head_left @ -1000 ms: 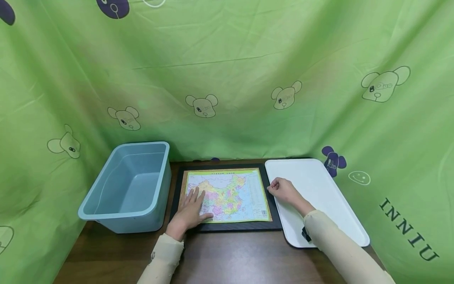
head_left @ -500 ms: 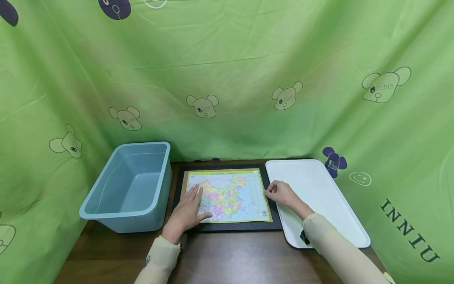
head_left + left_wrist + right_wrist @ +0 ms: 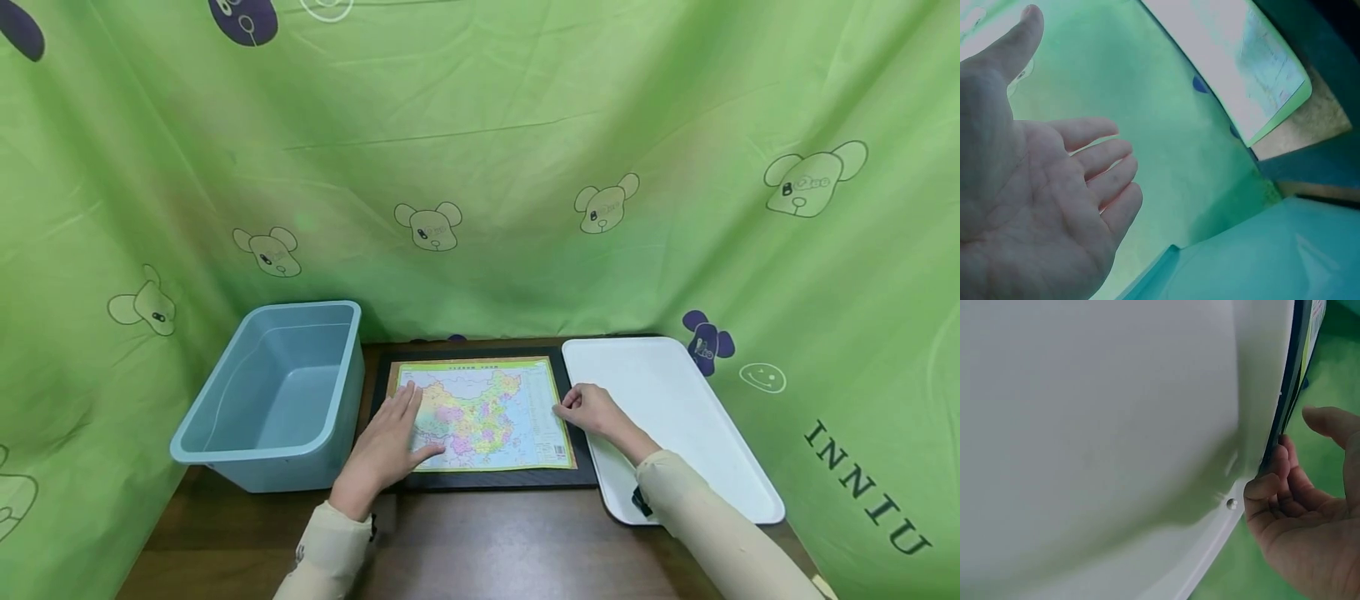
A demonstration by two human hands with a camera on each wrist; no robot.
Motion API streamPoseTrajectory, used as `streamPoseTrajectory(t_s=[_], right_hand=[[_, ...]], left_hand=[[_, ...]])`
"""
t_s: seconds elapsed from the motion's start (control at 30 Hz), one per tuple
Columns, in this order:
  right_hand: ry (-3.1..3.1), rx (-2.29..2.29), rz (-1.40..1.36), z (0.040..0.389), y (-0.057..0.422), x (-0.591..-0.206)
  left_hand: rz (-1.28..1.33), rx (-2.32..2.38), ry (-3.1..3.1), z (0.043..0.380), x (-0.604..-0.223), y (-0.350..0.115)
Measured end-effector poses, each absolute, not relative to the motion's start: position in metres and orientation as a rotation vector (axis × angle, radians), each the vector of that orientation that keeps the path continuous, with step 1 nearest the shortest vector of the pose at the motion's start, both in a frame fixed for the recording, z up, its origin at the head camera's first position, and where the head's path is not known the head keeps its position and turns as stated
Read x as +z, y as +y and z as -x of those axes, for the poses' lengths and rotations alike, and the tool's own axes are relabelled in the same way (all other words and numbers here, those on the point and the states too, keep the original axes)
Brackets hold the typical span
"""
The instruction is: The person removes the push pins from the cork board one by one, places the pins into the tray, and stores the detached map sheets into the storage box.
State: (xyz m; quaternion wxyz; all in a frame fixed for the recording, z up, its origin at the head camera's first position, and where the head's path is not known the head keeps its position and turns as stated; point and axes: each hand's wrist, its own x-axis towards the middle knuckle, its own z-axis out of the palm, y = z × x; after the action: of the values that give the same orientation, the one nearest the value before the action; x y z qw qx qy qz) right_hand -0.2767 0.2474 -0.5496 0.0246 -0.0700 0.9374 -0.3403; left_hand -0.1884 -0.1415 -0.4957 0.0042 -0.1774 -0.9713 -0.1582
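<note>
A colourful printed map (image 3: 480, 417) lies on a black-framed board (image 3: 510, 479) whose brown surface shows at the map's edges. Over the map's left part is my left hand (image 3: 382, 454), fingers extended and thumb spread. Its bare palm (image 3: 1035, 194) shows in the left wrist view with nothing in it. My right hand (image 3: 596, 408) is at the map's right edge, fingertips overlapping the border in the head view. In the right wrist view its fingers (image 3: 1263, 494) are loosely bent beside the tray's rim, and a gap separates thumb from index finger.
A deep blue tub (image 3: 345, 400) stands to the left of the board. On the right, a white tray (image 3: 667, 392) reaches up to the frame, under my right forearm. A green curtain (image 3: 480, 283) hangs behind the brown table (image 3: 495, 542).
My left hand has drifted left and nearer to me, uncovering more of the map. My right hand has moved slightly left, from the tray's edge to the map's right border.
</note>
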Motion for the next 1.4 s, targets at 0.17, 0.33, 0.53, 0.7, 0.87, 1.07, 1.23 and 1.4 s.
streamPoseTrajectory(t_s=[0.17,0.33,0.53,0.7,0.87,1.07,1.23,1.4], right_hand=[[2.893,-1.02,0.184,0.277,0.244,-0.546],[2.873,-1.001,0.144,0.278,0.239,-0.546],[2.867,-0.981,0.111,0.276,0.233,-0.547],[2.913,-0.947,0.093,0.276,0.229,-0.549],[2.91,-0.942,0.053,0.274,0.226,-0.548],[2.931,-0.922,0.039,0.274,0.222,-0.548],[2.934,-0.909,0.023,0.272,0.221,-0.547],[2.941,-0.884,0.001,0.27,0.217,-0.548]], left_hand=[[0.567,-0.483,-3.013,0.185,-0.488,-0.144],[0.58,-0.445,-3.001,0.184,-0.48,-0.147],[0.584,-0.432,-3.001,0.183,-0.471,-0.15],[0.569,-0.409,-2.986,0.182,-0.46,-0.152],[0.544,-0.425,-2.99,0.182,-0.448,-0.157],[0.55,-0.403,-2.969,0.185,-0.441,-0.166],[0.533,-0.443,-2.973,0.185,-0.438,-0.173],[0.498,-0.49,-2.96,0.184,-0.434,-0.18]])
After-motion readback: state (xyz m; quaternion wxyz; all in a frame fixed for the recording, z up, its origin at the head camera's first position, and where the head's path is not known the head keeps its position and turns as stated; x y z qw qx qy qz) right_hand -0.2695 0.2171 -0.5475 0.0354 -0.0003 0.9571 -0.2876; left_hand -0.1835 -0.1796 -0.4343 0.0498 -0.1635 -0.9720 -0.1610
